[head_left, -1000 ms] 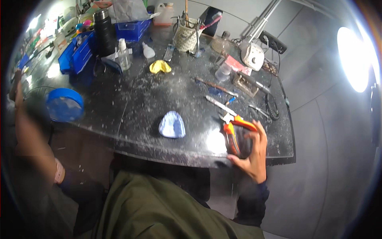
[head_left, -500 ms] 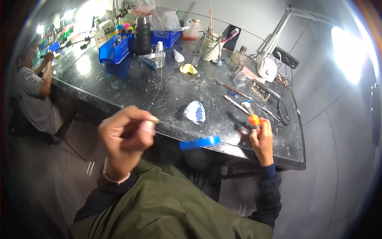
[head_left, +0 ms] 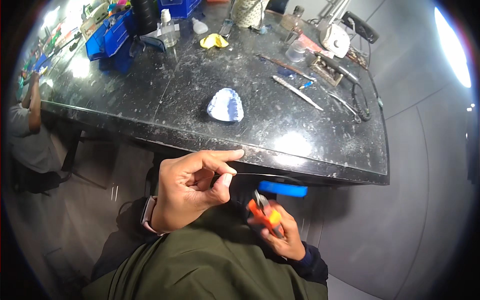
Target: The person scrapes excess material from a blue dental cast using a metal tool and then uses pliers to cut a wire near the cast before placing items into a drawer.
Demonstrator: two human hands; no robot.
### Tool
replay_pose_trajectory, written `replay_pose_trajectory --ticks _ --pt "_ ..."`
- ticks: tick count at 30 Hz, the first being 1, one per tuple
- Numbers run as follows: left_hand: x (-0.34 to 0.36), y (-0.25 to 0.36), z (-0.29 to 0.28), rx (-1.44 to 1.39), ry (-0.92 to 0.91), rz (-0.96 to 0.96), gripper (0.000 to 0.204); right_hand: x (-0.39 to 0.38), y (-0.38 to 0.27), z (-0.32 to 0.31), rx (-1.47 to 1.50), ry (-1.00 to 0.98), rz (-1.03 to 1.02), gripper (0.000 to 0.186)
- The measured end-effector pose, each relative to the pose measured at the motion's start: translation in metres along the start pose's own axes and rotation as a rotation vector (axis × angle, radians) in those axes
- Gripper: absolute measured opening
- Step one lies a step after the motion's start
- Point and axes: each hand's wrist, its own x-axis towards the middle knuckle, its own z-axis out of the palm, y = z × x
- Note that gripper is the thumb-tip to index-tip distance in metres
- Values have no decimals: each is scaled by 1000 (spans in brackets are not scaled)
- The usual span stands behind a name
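Observation:
My left hand (head_left: 195, 187) is in front of the bench edge, thumb and index finger pinched on a thin wire (head_left: 257, 174). The wire runs to the right toward a blue strip (head_left: 283, 189), perhaps a tape flag; whether they join is unclear. Below that strip, my right hand (head_left: 285, 235) grips pliers (head_left: 267, 215) with orange and yellow handles, slightly blurred. Their metal jaws point up, apart from my left fingers. A white and bluish plaster dental cast (head_left: 225, 105) rests on the black bench (head_left: 165, 107) beyond my left hand.
At the right lie a whitish stick-like tool (head_left: 298, 93), a brown-handled tool (head_left: 285, 66) and a corded handpiece (head_left: 337, 66). Farther back are yellow crumpled material (head_left: 214, 41), a spray bottle (head_left: 168, 29) and a blue bin (head_left: 111, 35). Another person (head_left: 32, 130) sits at the left.
My right hand has come from the bench's right side to below its front edge, now holding the orange pliers closer to my left hand. The blue strip has shifted right. The view has tilted down.

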Motion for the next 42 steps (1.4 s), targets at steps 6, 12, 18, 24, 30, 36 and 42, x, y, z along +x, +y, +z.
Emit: replay_pose_trajectory --ticks 6,12,18,24,30,36,42 --pt "-18 -17 -15 117 2 -10 11 29 9 30 43 -17 -18 34" --pt "-23 -31 -20 48 97 3 8 37 13 40 -39 4 2 31" --pt "-30 -40 -24 197 55 26 6 42 19 45 -92 22 -9 30" --pt "-31 -56 -25 37 41 -107 8 44 32 46 -233 63 -16 26" --pt "-41 -78 -35 -33 8 -199 7 48 62 43 -298 110 2 31" --pt "-58 -95 -49 59 -101 -329 6 48 98 28 -376 -48 59 32" --pt "-33 -92 -50 353 -318 -341 23 51 114 19 -576 -147 -46 31"
